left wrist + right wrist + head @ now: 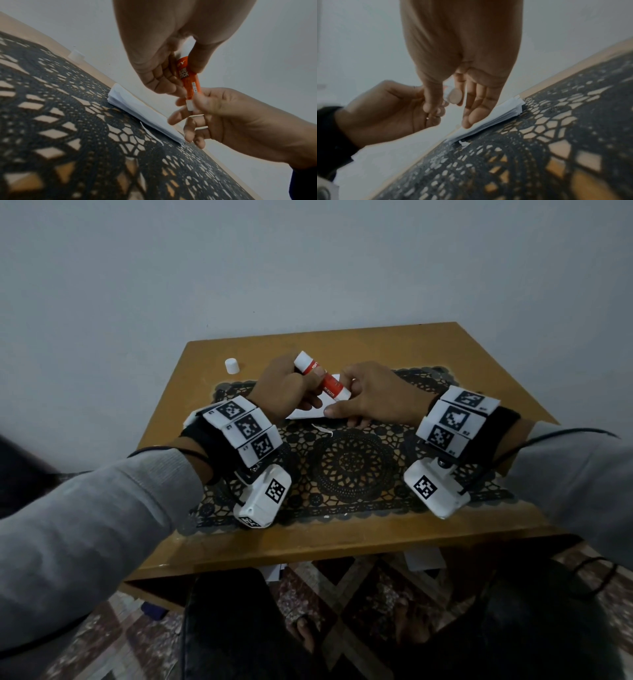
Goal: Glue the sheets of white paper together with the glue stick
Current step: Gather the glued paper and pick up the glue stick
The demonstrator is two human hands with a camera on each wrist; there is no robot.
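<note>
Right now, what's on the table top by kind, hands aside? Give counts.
Glue stick: 1
Loose white cap: 1
Stack of white paper: 1, sheet count unclear
Torn paper scrap: 1
Black lace mat: 1
Total: 5

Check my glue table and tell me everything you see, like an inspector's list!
Surface: wooden table with a black lace mat on it.
Job's things: glue stick uncapped, tilted above the stack of white paper on the mat.
Clutter: white cap on bare wood; paper scrap beside the stack.
Grips: left hand grips the stick's body; right hand pinches its lower end.
Cables: black cables along both sleeves.
Surroundings: grey wall, patterned carpet, white paper pieces under the table.
</note>
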